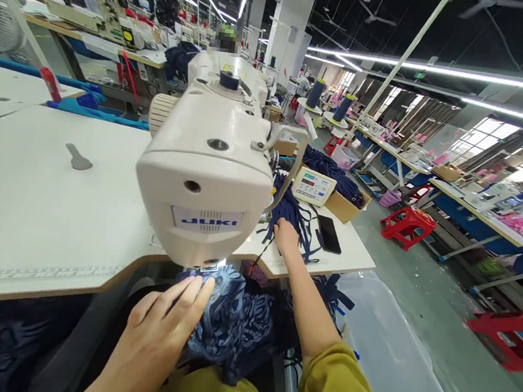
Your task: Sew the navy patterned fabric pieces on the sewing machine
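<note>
A cream sewing machine [209, 158] stands on the white table [30, 195] right in front of me. Under its head lies bunched navy lace fabric [233, 318]. My left hand [155, 335] rests flat on that fabric with fingers stretched toward the needle area, which the machine head hides. My right hand [286, 236] reaches past the machine to a heap of navy straps [294, 215] on the table and touches them; its fingers are hidden among the straps.
A control panel [313, 186], a black phone [329, 234] and a cardboard box of navy pieces [343, 199] sit at the table's right end. A clear plastic bin [389, 355] stands at my right. Red stools [408, 224] and other workstations line the aisle.
</note>
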`<state>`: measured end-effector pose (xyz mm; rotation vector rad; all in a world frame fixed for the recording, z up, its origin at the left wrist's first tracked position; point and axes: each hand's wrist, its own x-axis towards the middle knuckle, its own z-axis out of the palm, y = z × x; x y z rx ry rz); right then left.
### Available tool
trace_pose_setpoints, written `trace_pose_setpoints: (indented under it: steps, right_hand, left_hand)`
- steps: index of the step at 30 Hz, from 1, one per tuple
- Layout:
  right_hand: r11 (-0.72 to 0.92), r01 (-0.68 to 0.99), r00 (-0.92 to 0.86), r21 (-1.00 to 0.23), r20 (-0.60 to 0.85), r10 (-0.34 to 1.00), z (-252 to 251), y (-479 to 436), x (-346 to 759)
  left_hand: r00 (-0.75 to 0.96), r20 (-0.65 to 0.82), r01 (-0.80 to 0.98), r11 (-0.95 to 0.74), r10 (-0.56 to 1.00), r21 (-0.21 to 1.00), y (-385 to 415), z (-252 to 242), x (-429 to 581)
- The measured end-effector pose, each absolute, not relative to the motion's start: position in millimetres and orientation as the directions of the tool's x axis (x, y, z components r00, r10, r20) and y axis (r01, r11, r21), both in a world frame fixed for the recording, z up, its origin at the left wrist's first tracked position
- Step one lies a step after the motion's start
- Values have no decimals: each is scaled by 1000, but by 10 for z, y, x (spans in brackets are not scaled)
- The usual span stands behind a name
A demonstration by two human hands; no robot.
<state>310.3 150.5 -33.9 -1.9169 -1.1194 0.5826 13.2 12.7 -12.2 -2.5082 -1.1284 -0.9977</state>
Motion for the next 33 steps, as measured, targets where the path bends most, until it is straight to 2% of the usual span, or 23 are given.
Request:
trace_pose_setpoints:
  steps: [3, 5, 8, 11, 14, 16, 18, 21, 24, 26, 30, 33]
  right_hand:
    - [-187, 326, 454, -927, -20, 891, -247, 1367, 3150]
    - [-130, 167, 414, -977, -50, 909, -202, 1203, 3142]
    - [-75, -74, 350, -994, -96, 932, -200, 874, 2987]
    - [-92, -252, 270, -963, -161, 949, -245, 546, 2673]
    - [-206, -525, 54, -826, -274, 960, -247, 343, 2336]
    - [-232, -586, -53, -777, -249, 967, -196, 295, 2174]
    - [-163, -500, -58, -850, -155, 986, -114, 301, 2081]
    - [-30, -251, -51, -968, -18, 999, 0, 355, 2043]
    - [64, 4, -38, -998, 64, 997, 38, 396, 2050]
    - [79, 105, -6, -991, 79, 997, 18, 399, 2049]
    - [58, 169, 33, -984, 65, 997, -55, 367, 2011]
    - [41, 114, 1, -993, 42, 999, -95, 349, 1964]
  left_hand:
    - [504, 666, 723, -690, 550, 23, 149, -53, 126]
    - [585, 642, 680, -732, 495, -55, 171, 8, 91]
    - [709, 568, 592, -791, 418, -157, 177, 83, -3]
    - [752, 503, 559, -817, 426, -144, 129, 99, -83]
    - [718, 467, 606, -793, 516, -56, 81, 81, -71]
    - [675, 481, 652, -758, 560, -32, 85, 83, -10]
    - [647, 502, 680, -732, 574, -41, 113, 107, 60]
    - [644, 519, 658, -753, 561, -2, 149, 164, 103]
    - [692, 533, 550, -834, 487, 48, 151, 176, 43]
    - [688, 553, 521, -850, 470, 74, 151, 136, -21]
    - [625, 588, 535, -830, 513, 156, 162, 8, -90]
    - [644, 596, 530, -842, 480, 106, 157, -34, -80]
